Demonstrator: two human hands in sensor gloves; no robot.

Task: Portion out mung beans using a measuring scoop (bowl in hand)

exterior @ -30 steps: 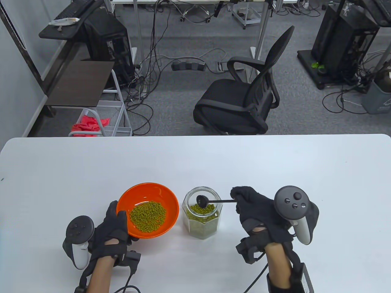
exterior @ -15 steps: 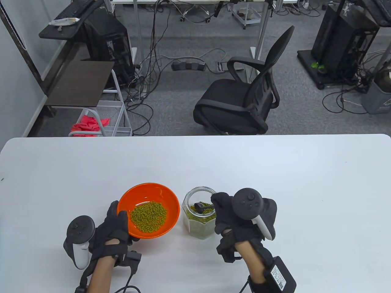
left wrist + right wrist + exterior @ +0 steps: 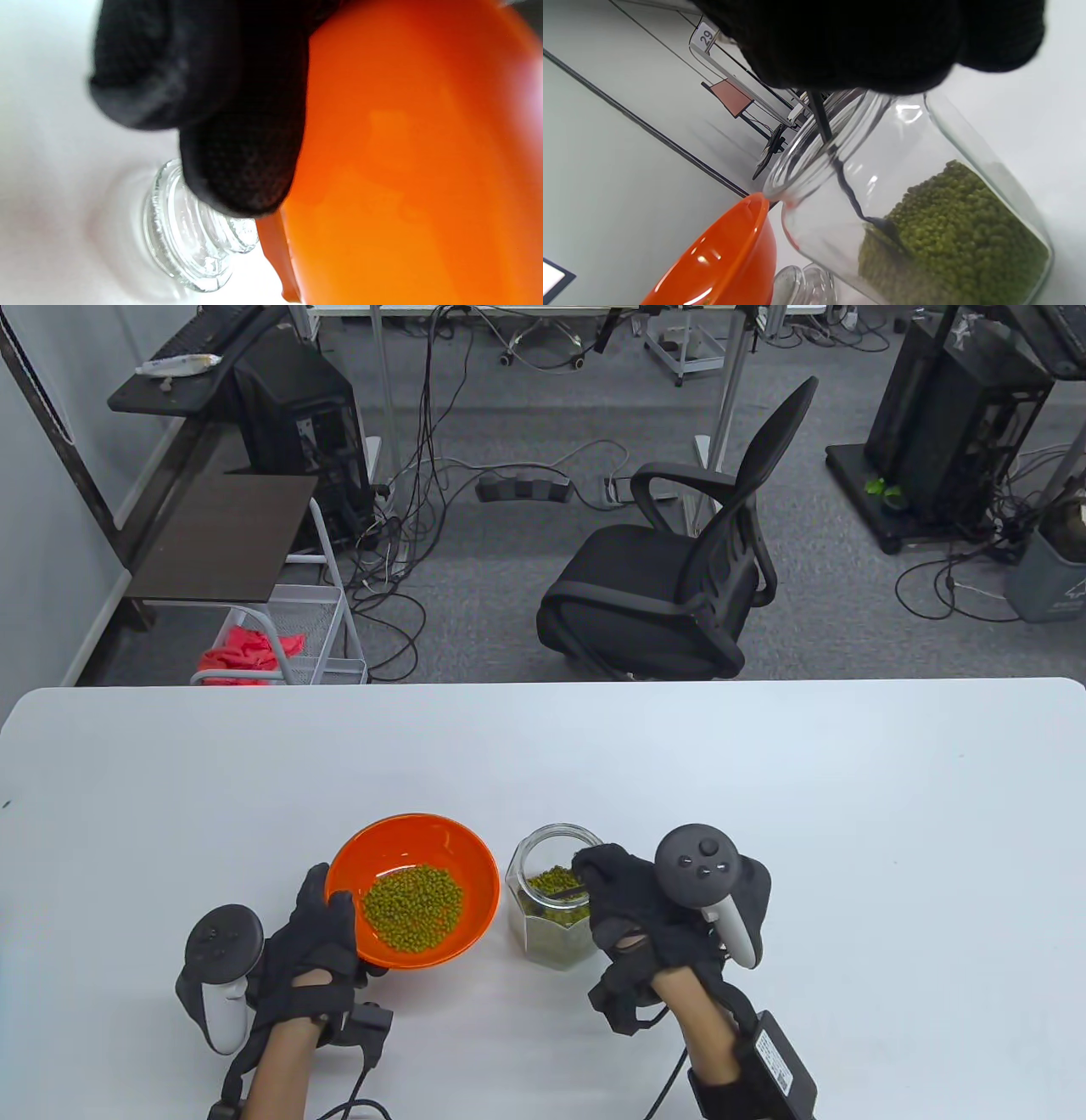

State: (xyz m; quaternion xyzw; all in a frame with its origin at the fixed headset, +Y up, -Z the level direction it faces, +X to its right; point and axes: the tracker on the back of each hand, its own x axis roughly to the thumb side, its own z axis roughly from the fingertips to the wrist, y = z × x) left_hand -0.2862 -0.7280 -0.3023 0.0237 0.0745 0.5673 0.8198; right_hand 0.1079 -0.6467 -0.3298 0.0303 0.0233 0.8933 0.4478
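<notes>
An orange bowl (image 3: 424, 840) with a heap of green mung beans (image 3: 413, 906) is tilted up off the table. My left hand (image 3: 327, 903) grips its near-left rim; in the left wrist view my gloved fingers (image 3: 237, 127) lie against the bowl's underside (image 3: 403, 169). A clear glass jar (image 3: 551, 937), about half full of beans, stands to the right of the bowl. My right hand (image 3: 598, 872) is over the jar's right rim and pinches the black measuring scoop (image 3: 564, 891). Its handle (image 3: 823, 123) runs down into the jar and its head (image 3: 886, 226) is dug into the beans.
A ribbed clear glass piece (image 3: 191, 241) lies on the white table (image 3: 848, 814) beside the bowl's underside; it also shows in the right wrist view (image 3: 801, 288). An office chair (image 3: 670, 577) stands beyond the table's far edge.
My right hand has moved left from beside the jar to over its rim. The scoop has tipped down and its head has sunk into the beans. The left hand and bowl have stayed still.
</notes>
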